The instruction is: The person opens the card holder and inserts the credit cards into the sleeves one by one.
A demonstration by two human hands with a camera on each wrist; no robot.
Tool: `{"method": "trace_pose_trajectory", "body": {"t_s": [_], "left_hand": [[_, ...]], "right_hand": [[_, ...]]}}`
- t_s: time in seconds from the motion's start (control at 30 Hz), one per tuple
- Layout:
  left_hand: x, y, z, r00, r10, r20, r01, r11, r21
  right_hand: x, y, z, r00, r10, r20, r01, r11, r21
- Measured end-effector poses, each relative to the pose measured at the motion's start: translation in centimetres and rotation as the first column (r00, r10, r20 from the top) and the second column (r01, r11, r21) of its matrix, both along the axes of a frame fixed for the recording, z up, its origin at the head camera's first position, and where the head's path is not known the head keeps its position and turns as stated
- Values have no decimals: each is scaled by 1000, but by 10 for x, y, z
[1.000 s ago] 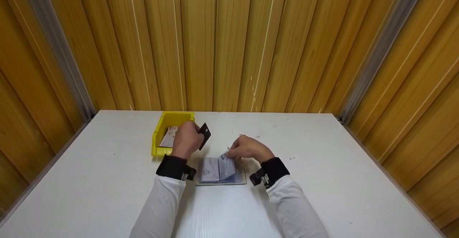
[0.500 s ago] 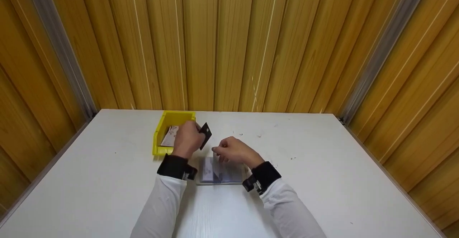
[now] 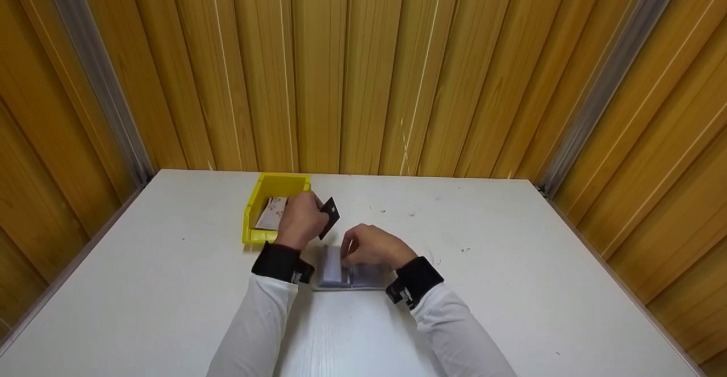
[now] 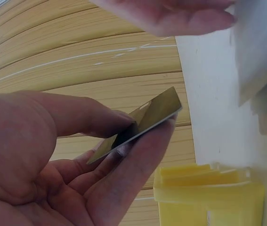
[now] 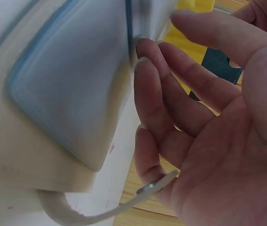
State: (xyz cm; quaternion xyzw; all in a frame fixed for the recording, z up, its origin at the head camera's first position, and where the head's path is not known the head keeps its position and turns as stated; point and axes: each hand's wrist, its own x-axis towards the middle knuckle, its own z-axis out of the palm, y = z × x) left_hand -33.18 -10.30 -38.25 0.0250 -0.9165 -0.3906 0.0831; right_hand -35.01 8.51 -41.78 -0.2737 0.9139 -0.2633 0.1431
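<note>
Black card, pinched in left fingers, clear sleeves beside right fingers

The left forearm and right forearm slant inward toward the far edge of the worktop. The left hand, closer to that edge, pinches between thumb and fingers. The right hand bends leftward at the wrist, its fingers loosely curved, its thumb apart from them.

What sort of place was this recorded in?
Probably an indoor work booth: ribbed wood-grain panel walls enclose a flat white tabletop on three sides, with an open-topped yellow plastic bin on it.
</note>
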Motion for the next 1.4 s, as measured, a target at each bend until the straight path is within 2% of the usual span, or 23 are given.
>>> {"method": "trace_pose_trajectory", "body": {"t_s": [0.13,0.27,0.4,0.5,0.57,0.67,0.83,1.03,1.13,1.27,1.4], "left_hand": [[0,3,0,1000,-18,11,18,1000,-3],[0,4,-1,999,-19,29,19,1000,-11],[1,7,-1,998,-18,56,18,1000,-12],[1,8,-1,997,-18,72,19,1000,-14],[1,8,-1,996,-18,90,19,1000,-15],[1,7,-1,994,-22,112,24,1000,-17],[1,7,2,992,-21,124,24,1000,-19],[0,5,1,987,-30,155,29,1000,8],[1,4,1,987,-39,157,36,999,24],[2,3,3,986,-31,162,27,999,32],[3,2,7,985,-26,173,22,999,25]], "right_hand": [[1,1,1,999,-18,-27,19,999,35],[4,8,8,990,-128,-65,132,989,71],[10,15,16,949,-291,-122,306,943,133],[12,18,18,927,-345,-147,369,907,203],[13,19,17,924,-350,-150,378,896,234],[14,18,15,926,-341,-163,373,894,247],[12,18,11,924,-345,-163,374,903,210],[10,17,11,936,-340,-91,351,923,159],[9,17,12,933,-355,-62,360,922,138],[8,19,15,924,-377,-65,383,917,113],[7,21,19,929,-359,-91,367,924,103]]}}
